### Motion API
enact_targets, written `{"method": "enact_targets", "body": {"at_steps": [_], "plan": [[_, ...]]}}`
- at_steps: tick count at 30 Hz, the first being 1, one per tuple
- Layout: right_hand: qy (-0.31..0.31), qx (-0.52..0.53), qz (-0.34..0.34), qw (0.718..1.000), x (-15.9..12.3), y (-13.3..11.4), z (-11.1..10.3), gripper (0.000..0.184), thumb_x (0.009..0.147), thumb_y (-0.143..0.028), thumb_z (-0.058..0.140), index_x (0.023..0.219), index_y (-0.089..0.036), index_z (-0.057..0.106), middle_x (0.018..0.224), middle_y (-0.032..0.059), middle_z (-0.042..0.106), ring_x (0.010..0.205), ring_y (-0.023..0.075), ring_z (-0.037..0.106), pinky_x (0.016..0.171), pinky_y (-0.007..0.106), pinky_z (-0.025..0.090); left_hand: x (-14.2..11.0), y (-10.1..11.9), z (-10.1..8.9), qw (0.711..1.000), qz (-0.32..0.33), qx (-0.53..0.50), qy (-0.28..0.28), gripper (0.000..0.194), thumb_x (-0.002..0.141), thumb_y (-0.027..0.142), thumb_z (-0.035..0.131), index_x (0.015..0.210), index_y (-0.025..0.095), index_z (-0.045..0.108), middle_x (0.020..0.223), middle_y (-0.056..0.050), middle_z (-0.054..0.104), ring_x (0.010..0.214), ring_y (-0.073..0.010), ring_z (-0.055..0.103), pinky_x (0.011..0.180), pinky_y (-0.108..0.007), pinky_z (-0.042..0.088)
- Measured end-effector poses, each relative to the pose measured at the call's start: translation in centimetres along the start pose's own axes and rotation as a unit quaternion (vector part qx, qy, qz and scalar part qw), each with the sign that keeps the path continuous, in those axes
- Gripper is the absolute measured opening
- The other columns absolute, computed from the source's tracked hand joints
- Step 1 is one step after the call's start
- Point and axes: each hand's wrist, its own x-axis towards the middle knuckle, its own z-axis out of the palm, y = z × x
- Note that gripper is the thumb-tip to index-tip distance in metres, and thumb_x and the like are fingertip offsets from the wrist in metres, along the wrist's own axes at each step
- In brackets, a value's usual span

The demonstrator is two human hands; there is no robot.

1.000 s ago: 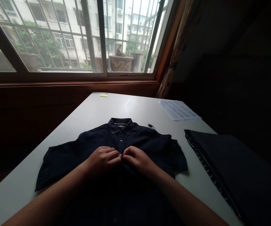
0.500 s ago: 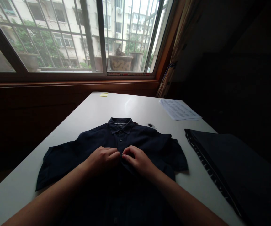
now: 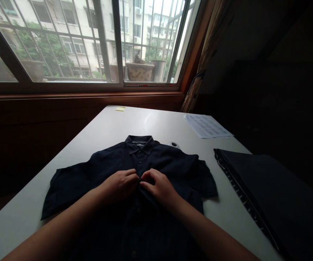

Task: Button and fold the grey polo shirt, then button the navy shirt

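Observation:
A dark navy short-sleeved shirt (image 3: pixel 170 156) lies front up on the white table (image 3: pixel 72 152), its collar pointing away from me and its sleeves spread out. My left hand (image 3: pixel 124 183) is closed on the front placket at chest height. Close against it, my right hand (image 3: pixel 158 185) pinches the placket's edge between thumb and forefinger, with the cloth lifted slightly under it. Two buttons show above my hands near the collar. Whatever sits right between my fingertips is too small and dark to make out.
Folded dark cloth (image 3: pixel 270 188) with a pale-marked edge lies at the table's right. Printed sheets (image 3: pixel 208 127) rest at the back right, a yellow sticky note (image 3: pixel 120 108) at the far edge. A small white round object (image 3: pixel 174 145) sits behind the shirt's shoulder. Beyond stands a barred window (image 3: pixel 145 47).
My right thumb and fingers have shifted very slightly at the placket. Both hands stay at the same place on the shirt, and the shirt lies as before.

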Motion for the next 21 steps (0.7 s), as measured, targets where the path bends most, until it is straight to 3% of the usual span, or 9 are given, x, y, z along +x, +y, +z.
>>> {"method": "enact_targets", "body": {"at_steps": [11,21], "plan": [[0.007,-0.030,-0.026,0.999,-0.08,0.26,0.16,0.011,0.084,-0.022,0.077,0.091,-0.020,0.068,0.087,0.0010,0.067,0.085,0.0181,0.064,0.078,0.030,0.051,0.28,0.48,-0.35,0.991,-0.064,-0.115,0.011,0.024,0.100,0.031,0.050,0.090,0.016,0.066,0.085,-0.003,0.061,0.073,-0.0137,0.059,0.067,-0.024,0.044],[0.000,-0.011,-0.031,0.999,-0.20,0.37,0.20,0.016,0.082,-0.012,0.074,0.093,-0.021,0.069,0.088,-0.0005,0.065,0.084,0.0161,0.064,0.078,0.028,0.050,0.40,0.21,-0.19,0.983,-0.084,-0.160,0.026,0.018,0.095,0.026,0.056,0.091,0.016,0.071,0.081,-0.003,0.063,0.072,-0.0136,0.060,0.067,-0.023,0.043]]}}
